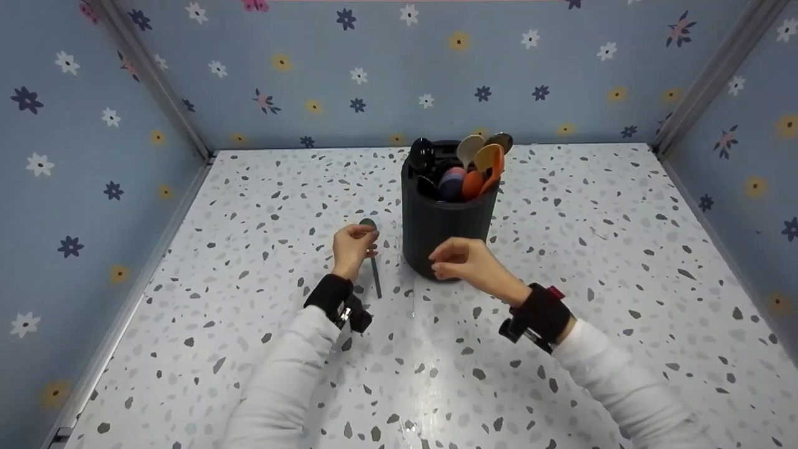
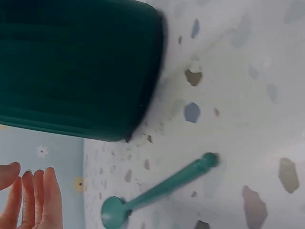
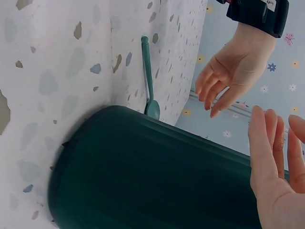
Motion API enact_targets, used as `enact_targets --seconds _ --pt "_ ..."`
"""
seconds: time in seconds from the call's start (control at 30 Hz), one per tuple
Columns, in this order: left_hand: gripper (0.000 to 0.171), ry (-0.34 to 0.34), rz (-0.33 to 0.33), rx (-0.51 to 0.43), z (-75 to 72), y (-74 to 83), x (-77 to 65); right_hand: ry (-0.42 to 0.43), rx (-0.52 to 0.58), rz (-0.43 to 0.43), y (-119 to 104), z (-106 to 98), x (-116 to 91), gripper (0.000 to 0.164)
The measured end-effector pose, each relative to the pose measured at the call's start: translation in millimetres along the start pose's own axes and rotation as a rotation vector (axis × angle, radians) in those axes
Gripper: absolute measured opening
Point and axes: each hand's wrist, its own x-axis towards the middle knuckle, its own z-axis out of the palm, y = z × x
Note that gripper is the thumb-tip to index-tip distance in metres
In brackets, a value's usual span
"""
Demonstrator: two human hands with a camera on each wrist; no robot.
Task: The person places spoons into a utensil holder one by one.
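Note:
A small green spoon (image 1: 376, 280) lies on the speckled table, left of a dark, ribbed utensil holder (image 1: 436, 234). Over the spoon hovers my left hand (image 1: 352, 249), fingers relaxed and apart from it; the right wrist view shows a gap between that hand (image 3: 233, 71) and the spoon (image 3: 148, 71). In the left wrist view the whole spoon (image 2: 167, 186) is visible, bowl at lower left. My right hand (image 1: 471, 265) is in the air before the holder's front, fingers loosely bent and holding nothing.
Packed into the holder are several spoons and utensils, among them a black spoon (image 1: 422, 154), a cream spoon (image 1: 471, 149) and an orange utensil (image 1: 497, 165). Blue flowered panels (image 1: 374, 75) close off the table's back and sides.

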Motion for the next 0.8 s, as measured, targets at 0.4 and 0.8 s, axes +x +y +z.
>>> enact_targets --seconds 0.4,0.8 --pt "0.018 0.022 -0.062 0.175 -4.1 -20.6 9.4 -0.012 0.032 0.026 20 2 -7 0.028" --pt "0.018 0.089 0.127 0.528 -14.5 -175.3 139.5 -0.007 0.097 0.055 32 2 -11 0.027"
